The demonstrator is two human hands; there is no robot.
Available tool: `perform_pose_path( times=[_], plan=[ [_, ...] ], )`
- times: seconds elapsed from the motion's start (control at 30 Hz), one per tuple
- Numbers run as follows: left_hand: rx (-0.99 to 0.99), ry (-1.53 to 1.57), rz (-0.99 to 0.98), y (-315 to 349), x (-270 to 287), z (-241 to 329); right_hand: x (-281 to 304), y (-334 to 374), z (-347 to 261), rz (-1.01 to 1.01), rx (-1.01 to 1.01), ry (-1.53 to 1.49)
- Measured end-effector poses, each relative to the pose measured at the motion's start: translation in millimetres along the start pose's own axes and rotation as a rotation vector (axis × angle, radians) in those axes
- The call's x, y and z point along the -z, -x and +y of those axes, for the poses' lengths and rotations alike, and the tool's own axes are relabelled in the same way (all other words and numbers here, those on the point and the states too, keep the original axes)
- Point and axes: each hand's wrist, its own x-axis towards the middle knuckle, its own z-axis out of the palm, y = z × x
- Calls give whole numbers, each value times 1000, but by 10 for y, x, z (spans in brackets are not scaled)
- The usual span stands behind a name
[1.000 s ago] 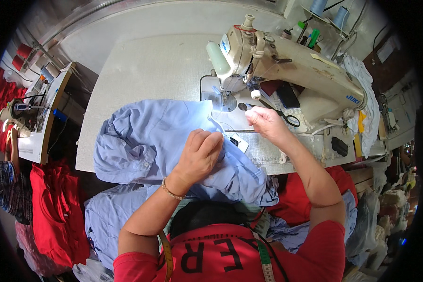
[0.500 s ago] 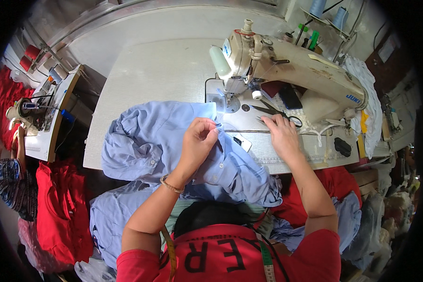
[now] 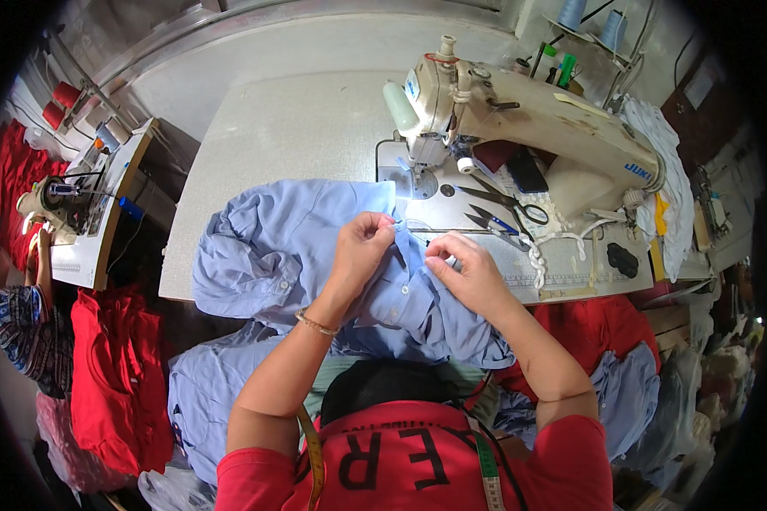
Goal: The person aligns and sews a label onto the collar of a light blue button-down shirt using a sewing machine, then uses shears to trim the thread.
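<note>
A light blue button-up shirt [image 3: 247,234] lies bunched on the table in front of the sewing machine [image 3: 545,123], its lower part draping over the front edge. My left hand [image 3: 360,251] is closed in a pinch on the shirt's edge, just below the needle area. Close beside it, my right hand [image 3: 464,274] is also pinched, thumb against fingertips; a tiny dark spot shows at the tips, too small to name. Right of the needle plate lie black-handled scissors [image 3: 513,203] and, just below them, small thread snips [image 3: 491,223]. Neither hand touches these tools.
A dark phone [image 3: 527,173] rests under the machine's arm. White cord [image 3: 537,264] and a black lump [image 3: 622,261] lie at the table's right. Red garments [image 3: 119,379] hang at the left, near another person's arm [image 3: 39,268] at a second machine. Thread cones [image 3: 614,30] stand upper right.
My right hand has left the snips on the table and moved left, beside my left hand at the shirt. My left hand keeps its pinch on the shirt's edge.
</note>
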Motion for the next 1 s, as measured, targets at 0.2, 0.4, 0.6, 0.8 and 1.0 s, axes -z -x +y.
perform_pose_path(
  times=[0.2,0.4,0.6,0.8,1.0],
  plan=[
    [-22,8,-22,-29,30,-33,-34,-10,-49,25,-123,-22],
    [-17,19,-46,-46,42,-54,174,-76,375,211,54,702],
    [9,112,-97,-43,52,-12,370,-169,597,59,-223,821],
    [21,288,-147,-41,48,-8,435,-164,527,31,-91,344],
    [14,189,-158,-5,24,8,313,-275,8,-173,-134,93]
  ],
)
